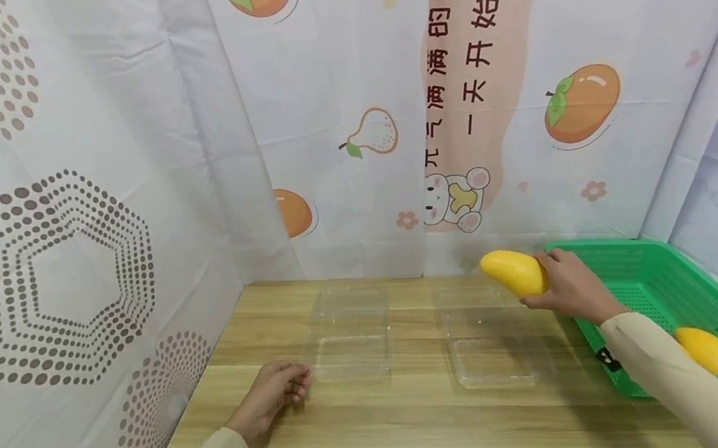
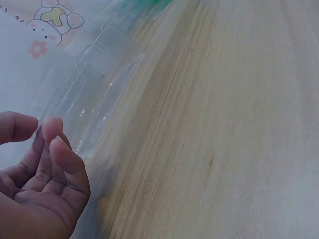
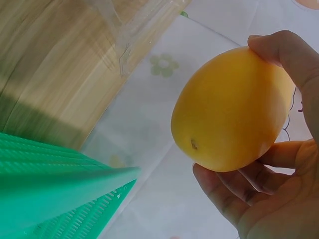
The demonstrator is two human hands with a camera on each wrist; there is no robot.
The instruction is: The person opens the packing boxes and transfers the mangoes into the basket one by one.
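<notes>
My right hand grips a yellow mango, thumb on one side and fingers on the other. The mango is up in the air over the back of the right clear plastic box, beside the green basket's edge. In the right wrist view the mango shows its small dark stem scar toward the camera. On the left, my left hand pinches the near-left rim of another clear plastic box between thumb and fingertips. The left wrist view shows that rim running out from the fingertips.
A green plastic basket stands on the right, with another yellow mango inside, partly behind my right sleeve. Both clear boxes sit on the wooden table. Printed curtains hang close behind and to the left.
</notes>
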